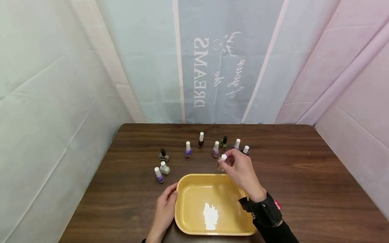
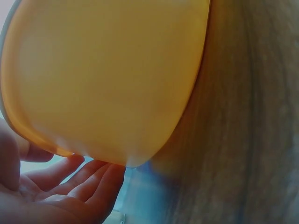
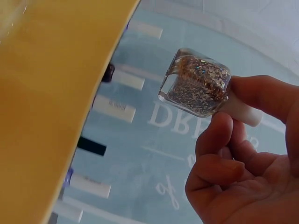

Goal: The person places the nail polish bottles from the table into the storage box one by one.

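My right hand [image 1: 241, 170] pinches a nail polish bottle [image 3: 198, 84] by its white cap [image 3: 243, 111] between thumb and fingers. The clear, square bottle contains gold and silver glitter. In the head view it is just beyond the far rim of a yellow tray [image 1: 212, 233]. At the tray's left side is my left hand [image 1: 165, 211], its fingertips [image 2: 114, 175] touching the outer wall from outside. Close behind the right hand are a dark bottle with a white cap [image 1: 245, 149] and another white-capped bottle [image 1: 237, 143], both partly hidden.
Beyond the tray stand a purple bottle [image 1: 188, 153], a dark red one [image 1: 201, 143], a mauve one [image 1: 215, 153] and a green one [image 1: 223, 145]. To the left are a grey bottle [image 1: 164, 157], a pale glittery one [image 1: 165, 169] and another purple one [image 1: 160, 178]. Fabric hangs behind the wooden table [image 1: 319, 189].
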The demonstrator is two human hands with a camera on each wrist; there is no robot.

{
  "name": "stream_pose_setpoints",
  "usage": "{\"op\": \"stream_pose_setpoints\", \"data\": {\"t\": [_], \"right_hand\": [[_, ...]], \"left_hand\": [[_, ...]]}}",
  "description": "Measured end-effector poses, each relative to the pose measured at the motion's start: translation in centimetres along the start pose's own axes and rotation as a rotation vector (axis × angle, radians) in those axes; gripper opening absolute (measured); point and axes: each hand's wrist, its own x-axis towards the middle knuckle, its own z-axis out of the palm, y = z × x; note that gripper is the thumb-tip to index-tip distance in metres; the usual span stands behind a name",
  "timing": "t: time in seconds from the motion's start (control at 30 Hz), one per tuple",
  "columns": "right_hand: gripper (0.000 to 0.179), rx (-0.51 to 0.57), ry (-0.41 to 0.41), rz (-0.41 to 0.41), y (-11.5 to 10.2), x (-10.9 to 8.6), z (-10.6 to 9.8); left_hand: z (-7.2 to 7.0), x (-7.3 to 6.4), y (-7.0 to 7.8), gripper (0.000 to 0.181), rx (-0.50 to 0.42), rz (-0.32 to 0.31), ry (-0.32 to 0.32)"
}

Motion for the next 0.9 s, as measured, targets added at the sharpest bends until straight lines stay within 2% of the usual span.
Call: {"op": "stream_pose_setpoints", "data": {"t": [0.17, 0.37, 0.9], "right_hand": [[0.015, 0.005, -0.027, -0.015, -0.5, 0.0, 1.1], [0.017, -0.009, -0.065, 0.009, -1.4, -0.2, 2.3], [0.016, -0.019, -0.177, -0.009, -3.1, -0.7, 5.4]], "left_hand": [[0.0, 0.1, -0.1, 0.030, -0.001, 0.013, 0.005], [0.0, 0.1, -0.1, 0.030, -0.034, 0.036, -0.002], [0.1, 0.3, -0.3, 0.030, -0.029, 0.039, 0.000]]}}
